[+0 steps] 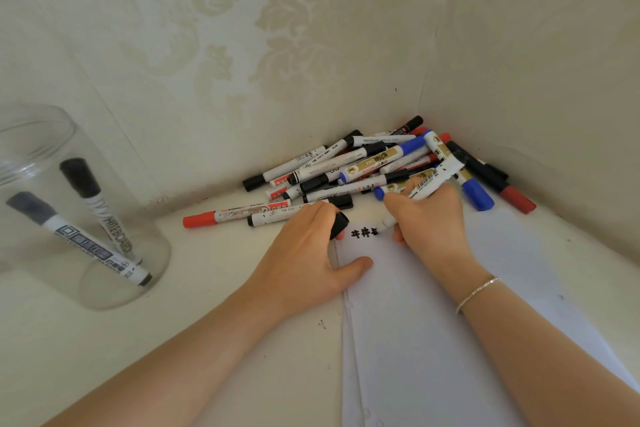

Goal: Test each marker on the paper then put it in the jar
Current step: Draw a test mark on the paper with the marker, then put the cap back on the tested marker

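from the head view i'm watching the right hand (pixel 429 218) gripping a white-barrelled marker (pixel 424 192), fingers curled round it, its tip pressing down beside the black test marks (pixel 363 231) on the paper (pixel 433 322). the left hand (pixel 311 253) is holding the black cap (pixel 338 225) in curled fingers while its thumb is resting on the paper's left edge, pinning it. the jar (pixel 69 211) is standing well apart at the left with two black markers (pixel 93 218) leaning inside, and the untested pile (pixel 374 166) is lying in the corner just behind both hands. what's worrying me: the right knuckles are touching the pile, so a wider stroke could be nudging pens onto the sheet; the wet marks are sitting near the left fingertips, so smearing looks likely; and the jar being far left means a long reach across. i can't make out the nib itself, the hand is covering it, and i can't tell the ink colour of the held pen for certain. the jar's rim is being cut off by the frame edge.
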A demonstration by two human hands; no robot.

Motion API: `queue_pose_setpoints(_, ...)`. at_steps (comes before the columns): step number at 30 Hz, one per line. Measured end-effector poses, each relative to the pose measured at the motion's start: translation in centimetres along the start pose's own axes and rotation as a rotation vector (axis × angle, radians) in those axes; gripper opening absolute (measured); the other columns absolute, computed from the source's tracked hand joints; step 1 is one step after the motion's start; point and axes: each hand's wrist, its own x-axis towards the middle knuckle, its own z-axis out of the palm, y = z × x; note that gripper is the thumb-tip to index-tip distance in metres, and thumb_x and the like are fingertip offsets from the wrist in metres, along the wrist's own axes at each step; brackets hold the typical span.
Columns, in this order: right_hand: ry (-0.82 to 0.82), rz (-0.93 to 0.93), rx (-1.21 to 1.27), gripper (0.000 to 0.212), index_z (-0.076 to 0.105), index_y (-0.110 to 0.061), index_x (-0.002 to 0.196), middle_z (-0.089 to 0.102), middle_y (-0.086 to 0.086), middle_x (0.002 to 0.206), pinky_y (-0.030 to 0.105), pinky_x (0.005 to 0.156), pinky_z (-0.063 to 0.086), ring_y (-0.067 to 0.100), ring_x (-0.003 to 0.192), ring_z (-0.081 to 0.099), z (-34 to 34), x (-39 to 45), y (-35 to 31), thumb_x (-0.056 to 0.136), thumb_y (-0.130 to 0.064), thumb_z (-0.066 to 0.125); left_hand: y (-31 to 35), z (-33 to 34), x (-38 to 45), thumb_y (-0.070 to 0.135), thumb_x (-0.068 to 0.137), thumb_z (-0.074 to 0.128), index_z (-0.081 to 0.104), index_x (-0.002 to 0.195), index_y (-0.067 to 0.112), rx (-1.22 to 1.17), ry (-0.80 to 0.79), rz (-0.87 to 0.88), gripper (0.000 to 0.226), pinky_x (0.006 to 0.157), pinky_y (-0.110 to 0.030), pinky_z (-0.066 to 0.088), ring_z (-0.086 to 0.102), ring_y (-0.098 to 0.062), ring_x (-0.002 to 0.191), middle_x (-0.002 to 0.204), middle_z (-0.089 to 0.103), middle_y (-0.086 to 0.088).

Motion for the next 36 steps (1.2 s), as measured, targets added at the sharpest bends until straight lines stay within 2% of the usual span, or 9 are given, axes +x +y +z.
queue_pose_setpoints(3, -0.013, -0.003, 0.026, 0.019, 0.06, -0.002, 0.095, 0.065, 0.017, 0.083, 0.018, 0.04, 0.045, 0.005, 0.036, 0.053, 0.1, 0.0, 0.1, 0.083, -0.017, 0.063, 0.0, 0.0, 0.0, 0.051, 0.077, 0.067, 0.051, 0.103, 0.018, 0.003, 0.002, 0.002, 0.046, 0.079, -0.027, 0.042, 0.048, -0.009, 0.09, 0.095, 0.049, 0.009)
queue_pose_setpoints(7, -0.008, -0.027, 0.036, 0.011, 0.055, -0.006, 0.078, 0.06, 0.013, 0.073, 0.028, 0.049, 0.05, 0.017, 0.05, 0.054, -0.1, 0.0, 0.0, 0.084, -0.012, 0.062, 0.0, 0.0, 0.0, 0.051, 0.077, 0.067, 0.051, 0.103, 0.018, 0.005, 0.008, 0.008, 0.045, 0.078, -0.025, 0.04, 0.047, -0.008, 0.09, 0.095, 0.048, 0.01)
queue_pose_setpoints(9, -0.044, -0.08, 0.106, 0.014, 0.054, -0.005, 0.076, 0.059, 0.011, 0.064, 0.022, 0.045, 0.047, 0.013, 0.044, 0.052, -0.4, -0.2, -0.1, 0.086, -0.011, 0.062, 0.0, 0.0, 0.0, 0.052, 0.076, 0.066, 0.051, 0.103, 0.018, 0.004, 0.01, 0.009, 0.046, 0.078, -0.025, 0.041, 0.047, -0.008, 0.09, 0.096, 0.047, 0.01)
queue_pose_setpoints(12, -0.162, -0.174, 0.306, 0.017, 0.055, 0.0, 0.077, 0.059, 0.012, 0.057, 0.021, 0.045, 0.047, 0.013, 0.041, 0.053, -0.7, -0.7, -0.5, 0.085, -0.01, 0.067, -0.1, -0.1, 0.0, 0.053, 0.075, 0.067, 0.049, 0.105, 0.02, -0.015, 0.008, -0.008, 0.049, 0.077, -0.027, 0.043, 0.048, -0.007, 0.091, 0.1, 0.045, 0.012)
queue_pose_setpoints(17, -0.447, -0.091, 0.689, 0.023, 0.057, 0.001, 0.081, 0.059, 0.013, 0.061, 0.03, 0.047, 0.049, 0.022, 0.046, 0.056, -0.6, -1.4, -1.0, 0.074, -0.019, 0.066, -0.2, 0.0, 0.0, 0.054, 0.073, 0.069, 0.047, 0.101, 0.023, -0.03, 0.007, -0.011, 0.047, 0.075, -0.028, 0.045, 0.047, -0.006, 0.087, 0.097, 0.042, 0.015)
queue_pose_setpoints(22, -0.447, -0.099, 0.657, 0.016, 0.056, 0.001, 0.077, 0.057, 0.014, 0.056, 0.028, 0.043, 0.047, 0.022, 0.041, 0.054, -0.4, -1.4, -0.8, 0.091, -0.007, 0.053, -0.2, 0.0, 0.0, 0.053, 0.073, 0.07, 0.046, 0.099, 0.023, -0.024, 0.006, 0.004, 0.046, 0.071, -0.024, 0.042, 0.045, -0.005, 0.084, 0.095, 0.04, 0.015)
queue_pose_setpoints(29, -0.505, -0.151, 0.46, 0.014, 0.059, 0.001, 0.081, 0.065, 0.023, 0.077, 0.026, 0.043, 0.047, 0.02, 0.044, 0.054, 0.1, -1.7, -1.0, 0.083, -0.011, 0.067, -0.7, 0.1, 0.0, 0.059, 0.073, 0.06, 0.052, 0.099, 0.019, 0.012, 0.032, 0.08, 0.048, 0.072, -0.021, 0.044, 0.048, -0.005, 0.089, 0.105, 0.039, 0.014)
queue_pose_setpoints(33, -0.616, -0.02, 0.614, 0.041, 0.062, 0.011, 0.094, 0.065, 0.023, 0.078, 0.031, 0.05, 0.052, 0.022, 0.05, 0.058, -0.5, -1.9, -1.9, 0.077, -0.027, 0.066, 0.1, -0.7, -0.4, 0.052, 0.089, 0.049, 0.043, 0.094, 0.029, -0.017, 0.114, 0.116, 0.024, 0.062, -0.016, 0.032, 0.042, -0.002, 0.075, 0.088, 0.041, 0.015)
queue_pose_setpoints(36, -0.627, 0.019, 0.647, 0.035, 0.063, 0.008, 0.089, 0.059, 0.023, 0.077, 0.028, 0.051, 0.049, 0.021, 0.051, 0.054, -0.6, -2.4, -2.8, 0.087, -0.026, 0.059, 1.0, -1.4, -1.1, 0.048, 0.093, 0.043, 0.05, 0.11, 0.037, -0.232, 0.079, 0.095, 0.021, 0.06, -0.018, 0.034, 0.046, -0.006, 0.066, 0.075, 0.048, 0.013)
